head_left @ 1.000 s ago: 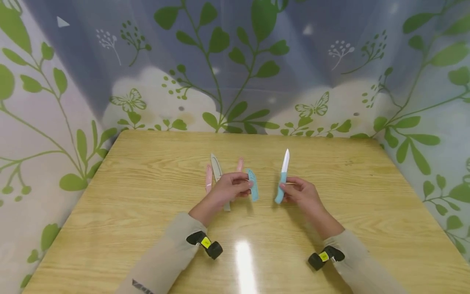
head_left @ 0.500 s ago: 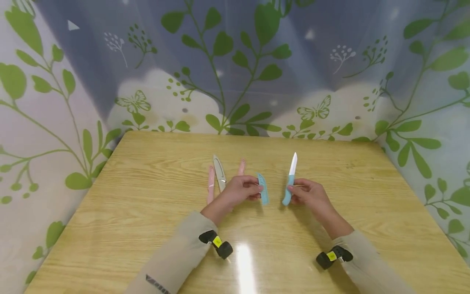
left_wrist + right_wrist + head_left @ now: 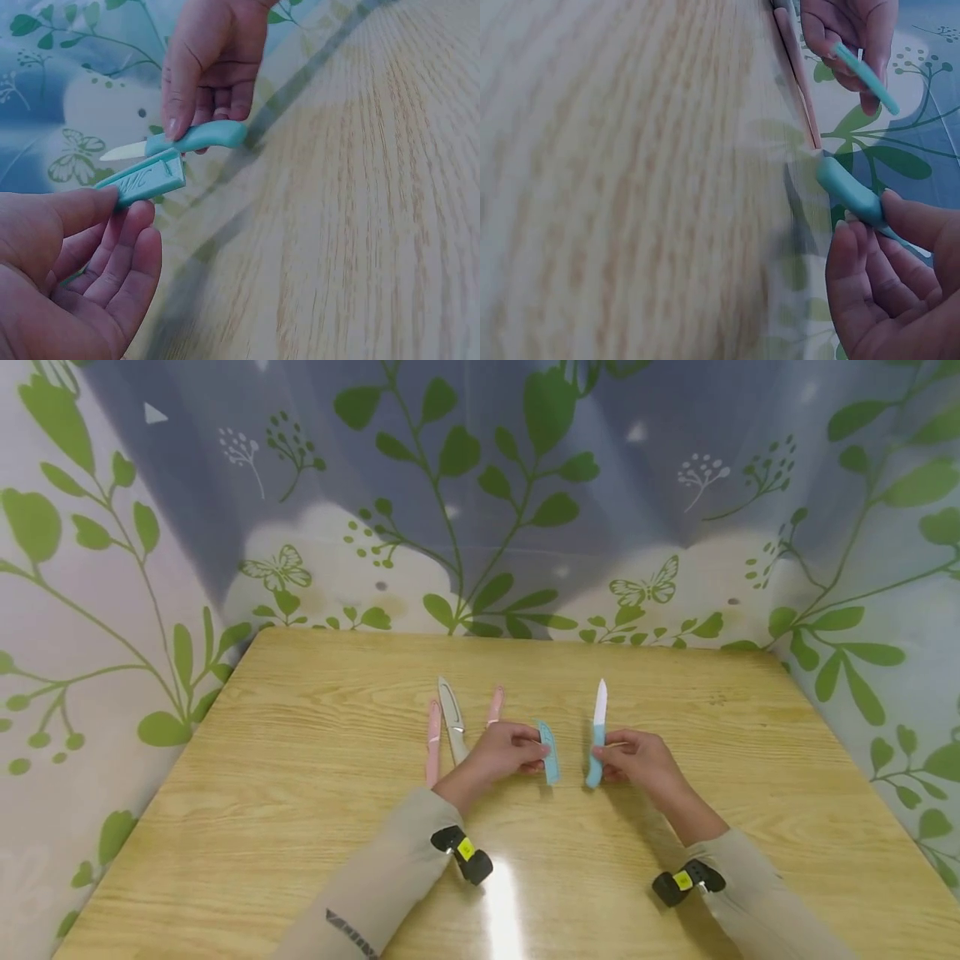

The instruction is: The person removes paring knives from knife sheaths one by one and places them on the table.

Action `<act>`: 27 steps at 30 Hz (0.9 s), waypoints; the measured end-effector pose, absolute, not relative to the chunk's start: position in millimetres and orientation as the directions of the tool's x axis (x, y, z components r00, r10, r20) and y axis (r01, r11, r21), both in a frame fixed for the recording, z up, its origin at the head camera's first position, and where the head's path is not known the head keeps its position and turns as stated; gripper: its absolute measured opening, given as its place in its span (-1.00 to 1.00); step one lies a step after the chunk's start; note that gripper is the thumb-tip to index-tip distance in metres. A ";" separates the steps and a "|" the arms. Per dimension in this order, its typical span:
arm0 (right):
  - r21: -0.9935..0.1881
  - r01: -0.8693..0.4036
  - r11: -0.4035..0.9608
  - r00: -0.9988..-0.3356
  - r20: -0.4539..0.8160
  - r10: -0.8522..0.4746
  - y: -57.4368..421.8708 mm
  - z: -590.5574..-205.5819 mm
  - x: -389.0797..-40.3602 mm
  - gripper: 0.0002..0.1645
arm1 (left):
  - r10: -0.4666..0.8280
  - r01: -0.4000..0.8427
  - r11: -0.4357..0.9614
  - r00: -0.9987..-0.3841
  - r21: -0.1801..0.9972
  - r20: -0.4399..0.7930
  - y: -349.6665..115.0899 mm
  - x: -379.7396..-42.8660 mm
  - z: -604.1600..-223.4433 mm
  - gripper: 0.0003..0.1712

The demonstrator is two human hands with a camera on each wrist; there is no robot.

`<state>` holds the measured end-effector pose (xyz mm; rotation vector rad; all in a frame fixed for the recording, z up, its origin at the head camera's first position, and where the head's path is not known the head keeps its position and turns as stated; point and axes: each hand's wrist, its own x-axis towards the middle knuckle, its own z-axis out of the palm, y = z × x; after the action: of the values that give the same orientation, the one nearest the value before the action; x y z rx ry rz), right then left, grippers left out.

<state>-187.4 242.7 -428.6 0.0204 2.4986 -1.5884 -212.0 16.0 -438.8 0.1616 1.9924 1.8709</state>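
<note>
Turquoise-handled, the paring knife (image 3: 598, 732) (white blade (image 3: 601, 702) pointing away from the person) is pinched in the right hand (image 3: 641, 760); the left hand (image 3: 508, 752) pinches a turquoise sheath (image 3: 551, 758), near but apart, above the wood-grain table (image 3: 735, 760).

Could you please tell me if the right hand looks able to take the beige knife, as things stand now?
Probably not directly: the right hand holds the light-blue-handled knife, and the left hand, pinching the light-blue sheath, lies between it and the beige knife.
</note>
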 end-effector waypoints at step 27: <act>-0.824 0.097 0.558 -0.972 -0.199 -0.125 248.0 -435.7 -192.9 -0.67 | 0.313 0.008 0.502 -0.934 0.865 -0.173 53.9 -208.6 -437.2 -0.87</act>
<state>-192.9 248.0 -435.7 -0.0230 2.5582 -1.3757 -208.6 53.9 -437.2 0.2691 2.4415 1.4037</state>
